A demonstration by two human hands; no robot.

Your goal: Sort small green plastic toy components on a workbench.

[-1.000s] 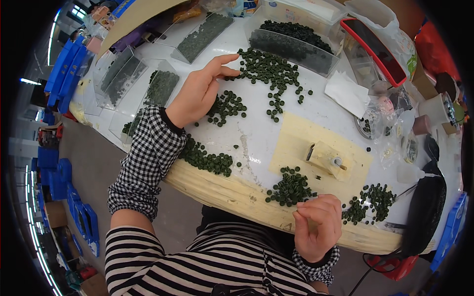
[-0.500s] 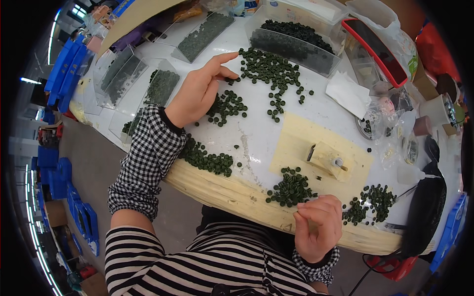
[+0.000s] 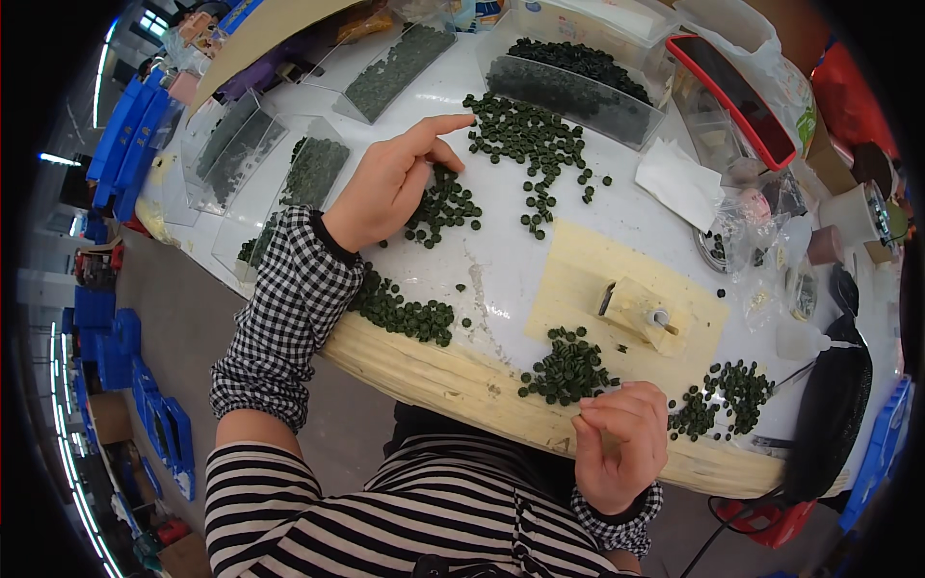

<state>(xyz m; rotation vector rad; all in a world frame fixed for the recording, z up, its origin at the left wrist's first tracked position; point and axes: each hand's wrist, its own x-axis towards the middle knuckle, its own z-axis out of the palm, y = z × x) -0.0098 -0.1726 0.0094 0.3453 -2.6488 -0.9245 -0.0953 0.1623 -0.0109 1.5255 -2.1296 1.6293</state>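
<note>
A: The small dark green discs (image 3: 525, 144) lie scattered over the white worktop (image 3: 501, 260) in the head view, the biggest spread just past the tip of the left hand (image 3: 390, 183). What are its fingers doing?

B: The forefinger is stretched out straight, its tip at the near edge of that spread; the other fingers are curled loosely over a smaller cluster (image 3: 443, 207) beneath them. Nothing is gripped there.

A: And the right hand (image 3: 621, 443)?

B: It sits at the near rim of the worktop, fingers (image 3: 602, 419) drawn together, tips pinched. Whether a disc is between them, I cannot tell. One pile (image 3: 568, 366) lies just beyond its fingertips, another (image 3: 723, 395) just to their right.

A: How would the discs handle?

B: My guess: light, stiff, smooth, apt to slide or skitter off when nudged. Too thin to pick from above easily; better slid with a fingertip, or pinched by the rim.

A: Anything else close?

B: A small wooden block (image 3: 641, 308) on a pale yellow mat (image 3: 578, 279), beyond the right fingers; clear trays (image 3: 578, 87) of discs beyond the left.
</note>
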